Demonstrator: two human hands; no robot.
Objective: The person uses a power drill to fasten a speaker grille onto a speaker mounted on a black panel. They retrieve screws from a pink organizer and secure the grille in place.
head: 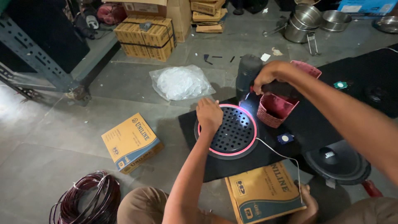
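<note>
A round black speaker grille (232,137) with a glowing pink ring lies on a black board (315,120). My left hand (209,114) presses flat on the grille's left side. My right hand (265,76) grips a black cordless power drill (247,74). The drill points down at the grille's upper right edge, where a bright light shines. A thin white wire (277,154) runs from the grille toward my knee.
A small red basket (273,110) stands beside the grille. A loose black speaker (338,161) sits at the right. Yellow-and-blue boxes (130,143) (265,193), a wire coil (89,199), a plastic bag (180,82), stacked cartons (145,36) and steel pots (304,23) lie around.
</note>
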